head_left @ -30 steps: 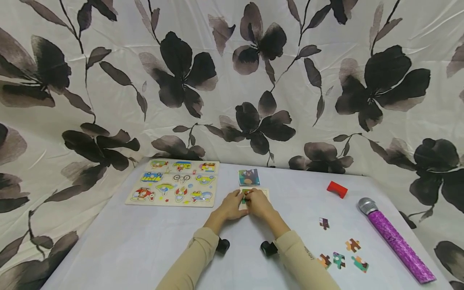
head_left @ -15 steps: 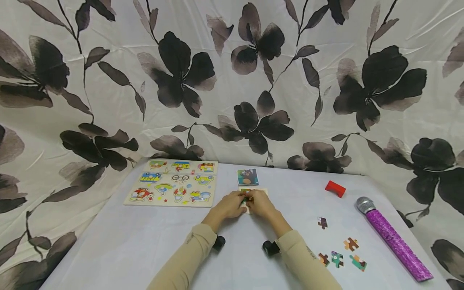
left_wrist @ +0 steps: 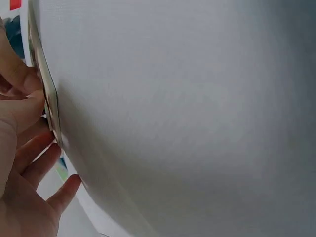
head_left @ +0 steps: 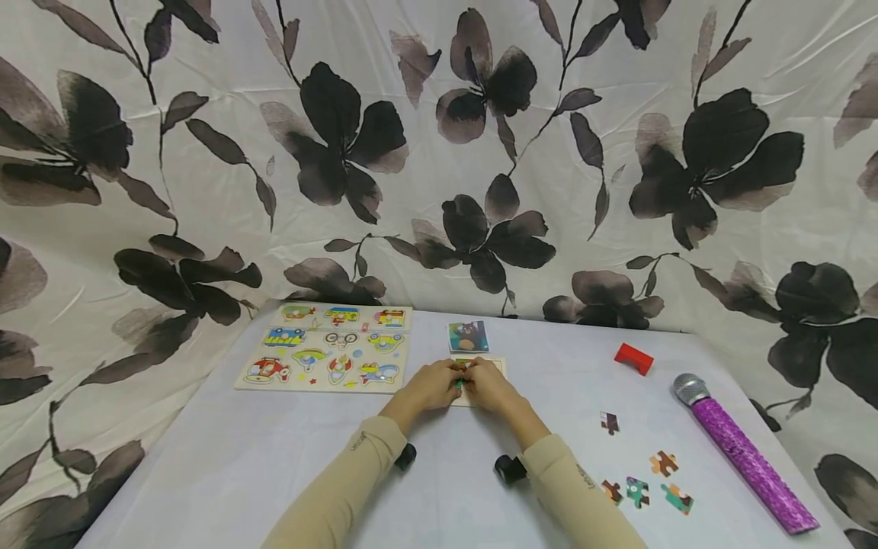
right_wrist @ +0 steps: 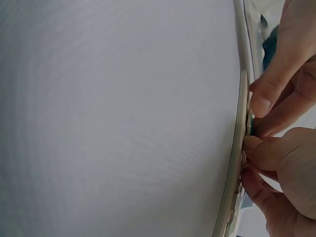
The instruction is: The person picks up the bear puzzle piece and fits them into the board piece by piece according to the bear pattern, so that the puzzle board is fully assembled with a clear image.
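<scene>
Both hands meet over a small wooden puzzle board (head_left: pixel 499 374) on the white table. My left hand (head_left: pixel 432 385) has its thumb on the board's face; in the left wrist view its lower fingers (left_wrist: pixel 39 168) are extended and spread along the edge. My right hand (head_left: pixel 490 385) has thumb and fingertips brought together at the board in the right wrist view, pinching a small puzzle piece (right_wrist: pixel 244 157) that is mostly hidden. A green patch of the puzzle (head_left: pixel 459 383) shows between the hands. Just beyond lies a square picture card (head_left: pixel 469 336) with a bear.
Several loose jigsaw pieces (head_left: pixel 637 492) lie at the right. A red block (head_left: pixel 634 358) and a purple glittery microphone (head_left: pixel 751 457) are farther right. A wooden vehicle puzzle (head_left: pixel 322 349) lies at the back left. A floral cloth (head_left: pixel 480 152) hangs behind the table.
Both hands stay over the puzzle board with small finger movements. The left wrist has shifted slightly left. The loose pieces keep their places.
</scene>
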A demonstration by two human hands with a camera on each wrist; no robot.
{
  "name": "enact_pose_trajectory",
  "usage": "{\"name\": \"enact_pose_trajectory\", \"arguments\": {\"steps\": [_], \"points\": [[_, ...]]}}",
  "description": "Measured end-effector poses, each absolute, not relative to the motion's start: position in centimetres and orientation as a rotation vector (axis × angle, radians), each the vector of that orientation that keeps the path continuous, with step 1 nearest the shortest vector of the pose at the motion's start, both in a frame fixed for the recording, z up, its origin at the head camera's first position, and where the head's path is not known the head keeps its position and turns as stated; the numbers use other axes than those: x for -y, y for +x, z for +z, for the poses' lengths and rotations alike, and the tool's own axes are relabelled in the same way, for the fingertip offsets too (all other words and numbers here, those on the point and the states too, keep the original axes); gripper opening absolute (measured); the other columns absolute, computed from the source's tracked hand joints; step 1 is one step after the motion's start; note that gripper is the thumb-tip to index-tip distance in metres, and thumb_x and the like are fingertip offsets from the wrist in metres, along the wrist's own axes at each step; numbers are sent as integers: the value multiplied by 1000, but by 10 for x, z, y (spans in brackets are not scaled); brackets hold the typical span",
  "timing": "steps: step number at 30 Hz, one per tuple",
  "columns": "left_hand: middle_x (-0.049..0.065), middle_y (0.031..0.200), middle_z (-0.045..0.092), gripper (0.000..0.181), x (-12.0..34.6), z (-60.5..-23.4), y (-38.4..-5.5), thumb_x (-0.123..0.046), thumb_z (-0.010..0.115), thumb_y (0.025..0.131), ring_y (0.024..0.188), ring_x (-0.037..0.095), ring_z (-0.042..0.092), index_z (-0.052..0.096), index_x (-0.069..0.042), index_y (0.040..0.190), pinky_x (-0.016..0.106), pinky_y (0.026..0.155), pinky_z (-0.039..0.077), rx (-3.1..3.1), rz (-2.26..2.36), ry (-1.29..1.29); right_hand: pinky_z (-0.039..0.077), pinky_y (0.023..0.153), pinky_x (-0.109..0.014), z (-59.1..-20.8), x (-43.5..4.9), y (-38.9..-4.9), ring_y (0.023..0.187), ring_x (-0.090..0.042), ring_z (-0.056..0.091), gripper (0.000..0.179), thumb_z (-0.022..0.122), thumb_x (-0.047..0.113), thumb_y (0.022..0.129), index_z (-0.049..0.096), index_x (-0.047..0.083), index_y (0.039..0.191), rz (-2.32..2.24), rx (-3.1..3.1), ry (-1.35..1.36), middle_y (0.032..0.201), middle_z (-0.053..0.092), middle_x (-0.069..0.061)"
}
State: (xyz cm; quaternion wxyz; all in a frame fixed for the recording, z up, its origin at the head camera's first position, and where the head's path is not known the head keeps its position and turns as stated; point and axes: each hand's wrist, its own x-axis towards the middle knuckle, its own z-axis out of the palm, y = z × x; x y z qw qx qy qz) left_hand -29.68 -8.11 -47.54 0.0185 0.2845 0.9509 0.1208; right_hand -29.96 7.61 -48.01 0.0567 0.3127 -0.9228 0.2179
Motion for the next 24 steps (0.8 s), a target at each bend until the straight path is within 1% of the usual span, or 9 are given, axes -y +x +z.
{"name": "enact_pose_trajectory", "arguments": {"steps": [4,7,11,15,21,24], "points": [[13,126,58,34,83,-474,-296,-18,63,90,119,28,53,63,-1,120,44,95,47,-2949,382,918,54,77,-41,-478,-74,-298,88,-34,62,8,67,-3,82,70,-6,89,642,2839,939,94,61,-20],[14,119,62,31,82,-473,-296,-15,64,89,113,28,57,65,1,115,41,94,48,-2970,432,936,54,79,-41,-477,-74,-298,90,-34,60,9,66,-2,84,69,-6,92,636,2861,923,96,60,-20],[12,103,68,22,80,-473,-299,-14,68,86,98,25,64,70,0,103,37,86,51,-3019,479,910,53,79,-39,-479,-73,-298,90,-32,59,11,64,-3,85,69,-6,94,650,2867,914,97,58,-19],[9,94,68,17,78,-475,-302,-12,71,83,90,23,64,72,-1,96,35,80,52,-3033,542,866,53,79,-39,-481,-74,-298,89,-31,59,10,64,-4,85,70,-6,93,694,2844,911,95,59,-18],[10,99,67,20,78,-479,-305,-11,71,82,93,25,63,71,2,97,36,84,51,-3003,645,863,48,80,-45,-485,-84,-302,88,-31,61,13,69,0,82,71,-5,93,762,2772,954,93,65,-17],[11,101,66,19,79,-479,-305,-10,71,82,95,26,63,71,2,97,37,86,51,-2998,674,867,47,79,-45,-485,-86,-304,87,-31,61,13,71,3,81,71,-4,92,843,2765,924,94,68,-16]]}}
